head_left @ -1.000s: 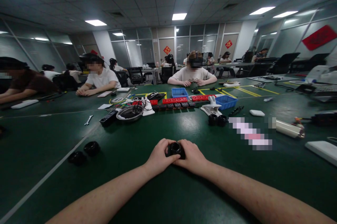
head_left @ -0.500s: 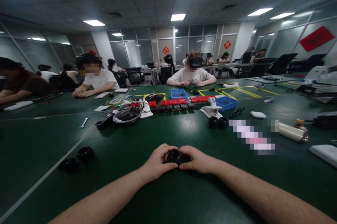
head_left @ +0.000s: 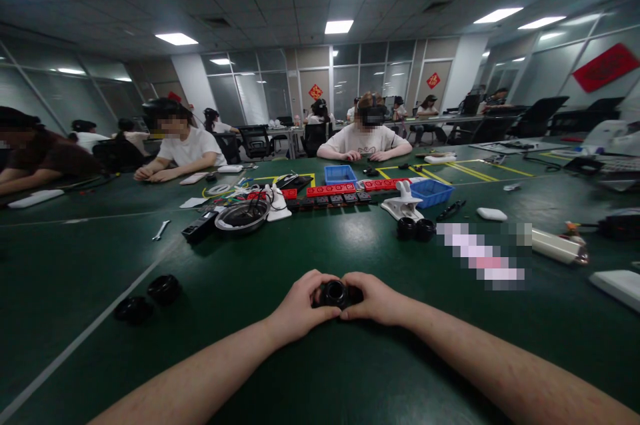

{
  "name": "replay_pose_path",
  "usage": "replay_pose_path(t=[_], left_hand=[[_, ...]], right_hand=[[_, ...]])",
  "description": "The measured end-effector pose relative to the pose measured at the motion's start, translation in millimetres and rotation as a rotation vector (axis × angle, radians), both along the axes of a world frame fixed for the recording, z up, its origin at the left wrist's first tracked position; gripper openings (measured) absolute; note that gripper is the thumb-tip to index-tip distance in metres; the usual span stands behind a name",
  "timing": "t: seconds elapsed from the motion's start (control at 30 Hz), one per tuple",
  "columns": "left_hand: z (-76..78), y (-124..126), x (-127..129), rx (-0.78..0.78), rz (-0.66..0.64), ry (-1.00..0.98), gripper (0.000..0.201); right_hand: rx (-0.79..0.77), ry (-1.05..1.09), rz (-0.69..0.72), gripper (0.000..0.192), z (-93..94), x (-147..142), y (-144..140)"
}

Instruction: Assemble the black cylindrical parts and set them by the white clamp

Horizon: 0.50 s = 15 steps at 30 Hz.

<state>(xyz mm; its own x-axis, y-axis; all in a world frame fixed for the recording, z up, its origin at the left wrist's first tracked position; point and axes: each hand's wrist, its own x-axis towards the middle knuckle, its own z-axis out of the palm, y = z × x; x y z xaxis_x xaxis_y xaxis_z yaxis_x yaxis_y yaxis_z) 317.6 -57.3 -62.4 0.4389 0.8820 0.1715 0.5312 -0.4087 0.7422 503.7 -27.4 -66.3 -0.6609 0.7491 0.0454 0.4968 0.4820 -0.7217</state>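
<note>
Both my hands grip a black pipe fitting just above the green table. Its round open end faces up toward me, and my fingers cover its sides. My left hand wraps the left side, thumb along the near edge. On the right side, my right hand curls round it the same way, and the two thumb tips almost meet. Two black ring-shaped parts lie apart to the left, the nearer one just beside the other. Another pair of black rings sits farther off, right of centre.
Beyond my hands stand a metal bowl, red power strips, a white clip stand and blue trays. A wrench lies left. At right is a cream cylinder. Several people sit across the room.
My hands and the black pipe fitting stay almost in place between them. The whole view has shifted very slightly. The person opposite has moved their hands a little.
</note>
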Motion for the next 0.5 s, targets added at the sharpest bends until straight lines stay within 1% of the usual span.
replay_pose_path(t=[0.17,0.33,0.4,0.5], left_hand=[[1.3,-7,6,0.030,0.111,0.046,0.036],[2.7,-14,11,0.069,0.245,0.082,0.030],[2.1,-14,12,0.088,0.266,0.087,0.029],[0.1,-10,9,0.093,0.217,0.079,0.031]], right_hand=[[0.105,-0.102,-0.148,0.028,-4.7,-5,-8],[0.241,-0.233,-0.366,0.022,-4.4,-19,-25],[0.301,-0.279,-0.391,0.021,-2.1,-22,-29],[0.351,-0.310,-0.353,0.030,0.5,-21,-29]])
